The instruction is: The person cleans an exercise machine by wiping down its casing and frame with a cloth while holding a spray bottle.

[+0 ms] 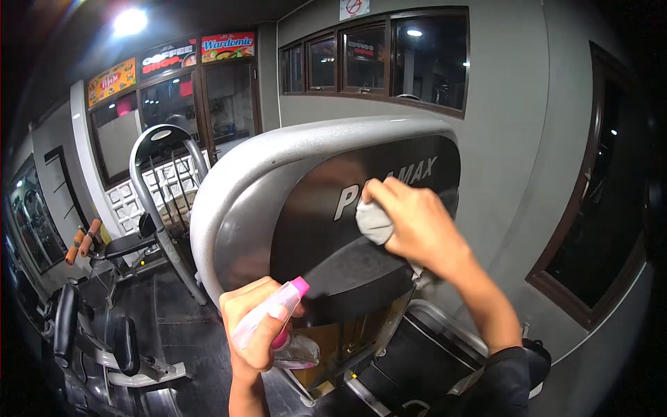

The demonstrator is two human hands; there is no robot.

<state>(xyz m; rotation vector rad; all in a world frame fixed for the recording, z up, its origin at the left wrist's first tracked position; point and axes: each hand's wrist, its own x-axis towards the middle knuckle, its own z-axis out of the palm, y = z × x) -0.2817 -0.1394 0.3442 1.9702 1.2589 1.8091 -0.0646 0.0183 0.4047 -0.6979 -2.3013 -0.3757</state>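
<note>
My right hand (417, 222) is closed around a light grey cloth (374, 222), which presses against the black panel (306, 229) of a gym machine, over part of its silver lettering. In my left hand (253, 320) is a spray bottle (295, 351) with a pink and white head, held in front of the machine's lower left part. The bottle's nozzle points up and to the right. A thick silver frame (229, 187) curves around the panel.
Another gym machine (163, 135) with a silver frame stands at the left, beyond a padded bench (125, 345). At the lower right, a black padded surface (431, 354) lies close to the machine. A grey wall (507, 153) rises behind.
</note>
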